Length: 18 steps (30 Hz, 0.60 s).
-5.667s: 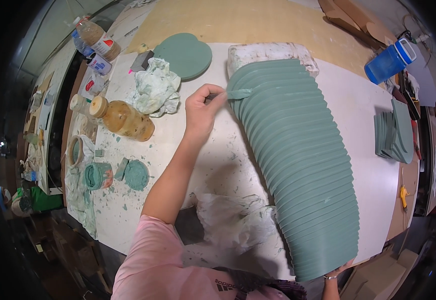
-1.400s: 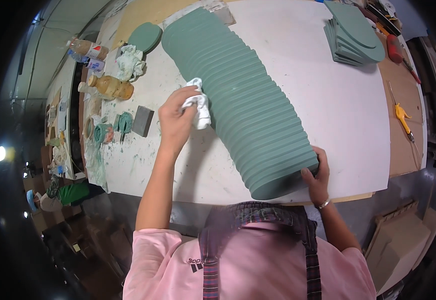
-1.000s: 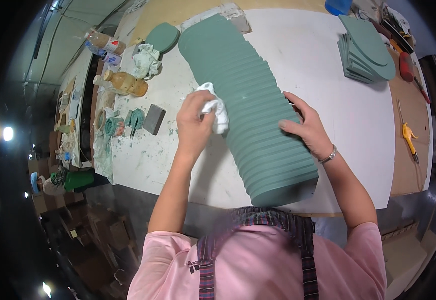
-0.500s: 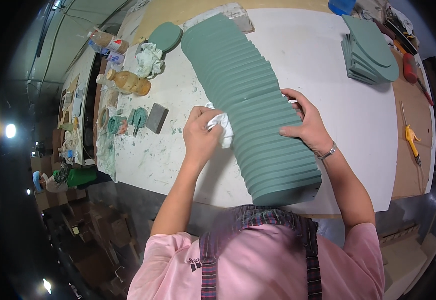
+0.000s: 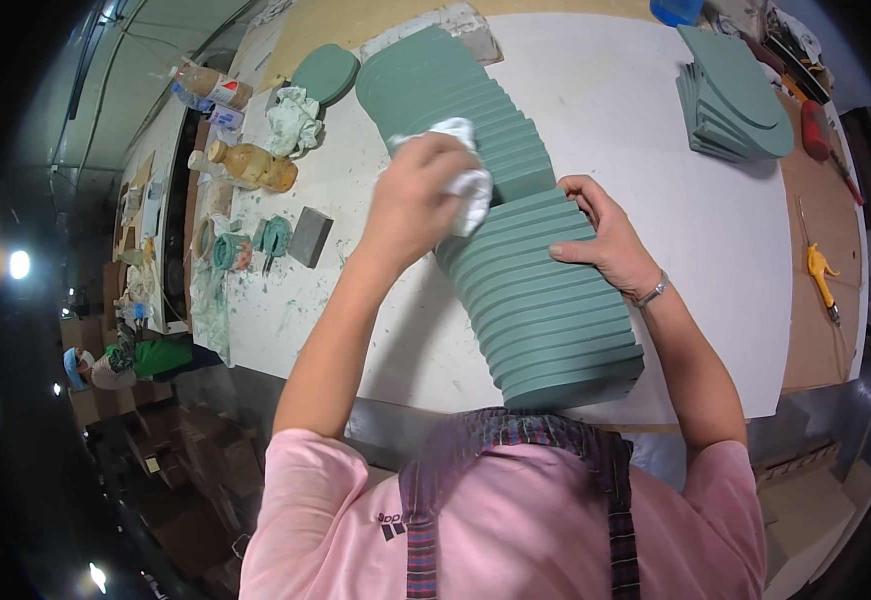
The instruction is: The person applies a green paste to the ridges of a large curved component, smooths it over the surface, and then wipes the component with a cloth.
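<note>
Left hand (image 5: 418, 195) clamped on a crumpled white cloth (image 5: 474, 200), bunched between thumb and fingers, over the left side of a long row of green plates (image 5: 566, 315). Cloth sits right by a break in the row, where a dark gap opens between far and near sections; hand hides part of the contact. Right hand (image 5: 611, 240) on the right edge of the near section, thumb and fingers apart — thumb laid on top, fingers curled at the edge beside the gap; can't tell how firmly it grips. Metal-banded bracelet or watch (image 5: 653, 290) on that wrist.

Row lies slantwise on a white-topped table (image 5: 696, 260), near end by the person's plaid apron (image 5: 546, 430), far end next to a stained whitish block (image 5: 471, 28). Left of the row: green rounded disc (image 5: 326, 73), wadded cloth (image 5: 296, 122), capped bottle of amber liquid (image 5: 256, 166), dark grey rectangular block (image 5: 310, 237), open jar smeared green (image 5: 233, 252). Green crumbs scattered around these. Right side: fanned stack of round-ended green plates (image 5: 741, 110), well apart from the row; red-handled tool (image 5: 814, 130) and yellow-handled tool (image 5: 822, 270) on a brown board (image 5: 816, 345).
</note>
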Motion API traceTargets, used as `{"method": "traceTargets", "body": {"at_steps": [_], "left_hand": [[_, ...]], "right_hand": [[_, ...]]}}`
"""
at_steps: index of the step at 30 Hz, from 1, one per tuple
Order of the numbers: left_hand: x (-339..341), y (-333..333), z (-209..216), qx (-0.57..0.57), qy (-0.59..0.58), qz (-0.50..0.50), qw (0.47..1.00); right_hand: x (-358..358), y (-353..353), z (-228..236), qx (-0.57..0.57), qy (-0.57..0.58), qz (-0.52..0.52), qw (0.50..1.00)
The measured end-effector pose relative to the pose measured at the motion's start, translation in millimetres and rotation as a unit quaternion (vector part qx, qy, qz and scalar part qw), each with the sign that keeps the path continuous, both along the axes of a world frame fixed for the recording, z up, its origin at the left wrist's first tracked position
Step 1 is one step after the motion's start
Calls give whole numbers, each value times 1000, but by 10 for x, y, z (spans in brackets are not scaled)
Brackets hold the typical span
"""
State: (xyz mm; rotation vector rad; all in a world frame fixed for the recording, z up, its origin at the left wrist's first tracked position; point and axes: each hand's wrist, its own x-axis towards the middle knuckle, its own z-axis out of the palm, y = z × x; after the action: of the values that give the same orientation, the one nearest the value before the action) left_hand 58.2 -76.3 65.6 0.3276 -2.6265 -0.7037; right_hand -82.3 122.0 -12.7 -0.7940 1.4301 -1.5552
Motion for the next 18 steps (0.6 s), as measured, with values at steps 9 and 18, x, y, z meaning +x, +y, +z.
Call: {"method": "traceTargets", "body": {"at_steps": [9,18], "left_hand": [[-171,-129,-55,-191,-105,-152,964],[-340,-173,-63,-240,-117,-226,937]], "right_hand": [[-31,-30,-68,-24,48,-13,998],[-52,-19,-58,0,41,-11,999]]}}
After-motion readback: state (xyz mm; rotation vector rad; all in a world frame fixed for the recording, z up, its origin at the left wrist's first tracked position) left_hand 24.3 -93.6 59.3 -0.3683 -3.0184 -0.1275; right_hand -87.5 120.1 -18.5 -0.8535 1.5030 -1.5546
